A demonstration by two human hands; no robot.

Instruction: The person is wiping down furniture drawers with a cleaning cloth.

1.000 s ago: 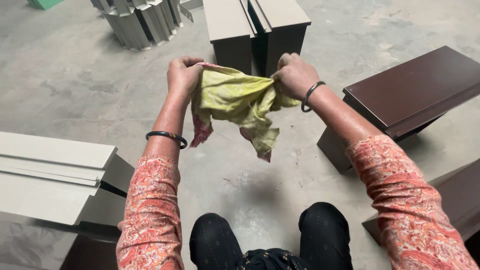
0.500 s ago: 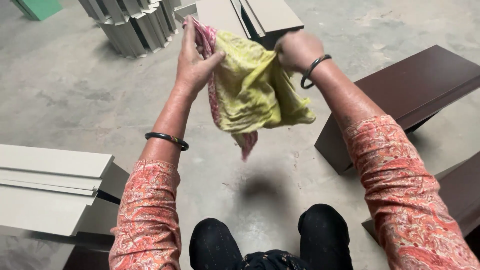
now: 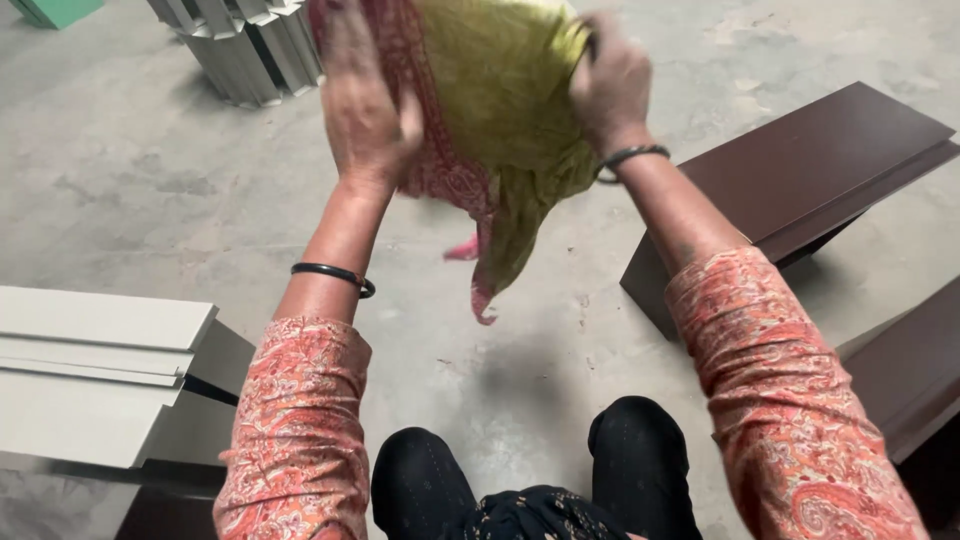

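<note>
Both my hands are raised high in front of me, gripping a yellow-green cloth (image 3: pixel 500 110) with a red patterned border. My left hand (image 3: pixel 365 110) holds its left side, where the red border runs. My right hand (image 3: pixel 610 85) clutches the upper right corner. The cloth hangs between them and tapers to a point below. Its top edge runs out of the frame. Black bangles sit on both wrists. My sleeves are orange patterned, and my knees in black trousers show at the bottom.
A stack of pale grey folded metal sheets (image 3: pixel 100 370) lies at my left. Dark brown folded metal pieces (image 3: pixel 820 160) lie at my right. Grey ribbed metal parts (image 3: pixel 240 50) stand at the back left on the concrete floor (image 3: pixel 150 200). A green object (image 3: pixel 55 10) shows in the far left corner.
Both hands have risen toward the camera with the cloth, which was bunched low between them and is now spread higher and closer.
</note>
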